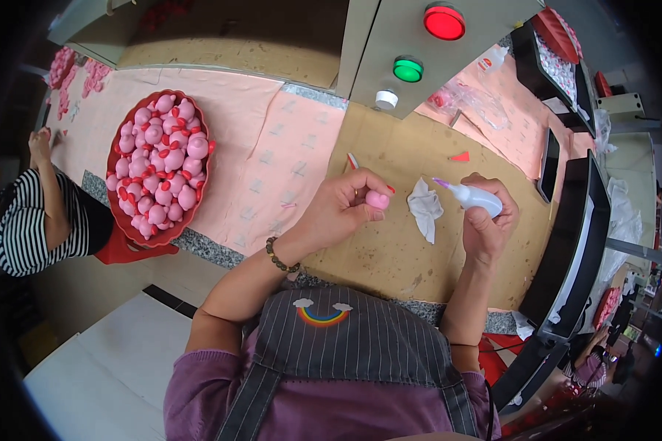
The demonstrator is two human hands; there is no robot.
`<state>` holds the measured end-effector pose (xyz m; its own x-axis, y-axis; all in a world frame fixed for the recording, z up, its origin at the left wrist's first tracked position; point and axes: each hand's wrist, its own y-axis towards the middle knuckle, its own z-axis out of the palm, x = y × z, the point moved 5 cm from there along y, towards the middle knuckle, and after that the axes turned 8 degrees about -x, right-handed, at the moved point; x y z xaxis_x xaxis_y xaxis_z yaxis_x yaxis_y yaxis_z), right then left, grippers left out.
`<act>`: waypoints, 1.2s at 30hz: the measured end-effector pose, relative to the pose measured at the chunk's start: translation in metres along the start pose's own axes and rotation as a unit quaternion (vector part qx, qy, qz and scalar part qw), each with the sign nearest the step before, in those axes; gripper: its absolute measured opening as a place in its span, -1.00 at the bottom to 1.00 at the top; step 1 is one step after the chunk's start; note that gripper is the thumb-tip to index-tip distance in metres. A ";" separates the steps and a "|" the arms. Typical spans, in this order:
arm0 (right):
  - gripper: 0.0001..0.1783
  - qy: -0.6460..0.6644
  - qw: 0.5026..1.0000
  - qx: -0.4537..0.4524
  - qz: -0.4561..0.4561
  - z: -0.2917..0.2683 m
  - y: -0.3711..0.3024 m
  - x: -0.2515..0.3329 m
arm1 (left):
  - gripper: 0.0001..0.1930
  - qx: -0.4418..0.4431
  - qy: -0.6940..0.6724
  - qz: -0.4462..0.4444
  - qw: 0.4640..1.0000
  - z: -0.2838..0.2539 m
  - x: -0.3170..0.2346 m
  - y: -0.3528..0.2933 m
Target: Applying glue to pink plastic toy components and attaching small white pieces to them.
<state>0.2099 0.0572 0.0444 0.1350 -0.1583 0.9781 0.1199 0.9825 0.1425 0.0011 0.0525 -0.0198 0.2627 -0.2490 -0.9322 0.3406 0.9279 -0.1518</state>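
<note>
Between the thumb and fingers of my left hand (340, 202) is a small pink figure (377, 200) with a red tip; the hand hides part of it. My right hand (488, 220) grips a white squeeze bottle (478, 198), its purple nozzle tilted up and left toward the figure but apart from it. A crumpled white tissue (424, 209) lies on the brown board between my hands. Left of them stands a red scalloped tray (116, 209) heaped with similar pink figures (154, 134) that have red parts.
A grey box with a red button (444, 22) and a green button (408, 70) rises beyond the board (375, 257). A long black tray (575, 242) stands at the right. A co-worker's arm in a striped sleeve (48, 209) shows at far left. A small red piece (460, 156) lies on the board.
</note>
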 end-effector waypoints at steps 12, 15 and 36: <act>-0.48 0.013 0.999 0.010 0.036 0.002 0.000 -0.011 | -0.72 0.007 0.036 -0.053 0.998 0.005 -0.004 0.000; -0.49 0.013 0.999 0.007 0.045 0.003 0.000 -0.010 | -0.71 0.027 0.023 -0.047 0.998 0.005 -0.004 0.000; -0.76 -0.004 0.997 0.056 0.043 0.011 -0.002 -0.010 | -0.78 0.037 0.067 -0.013 0.997 0.007 -0.006 -0.003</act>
<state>0.1977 0.0579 0.0357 0.1331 -0.0725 0.9885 -0.0029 0.9973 0.0735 0.0044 0.0489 -0.0114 0.1318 -0.2279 -0.9647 0.4116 0.8979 -0.1559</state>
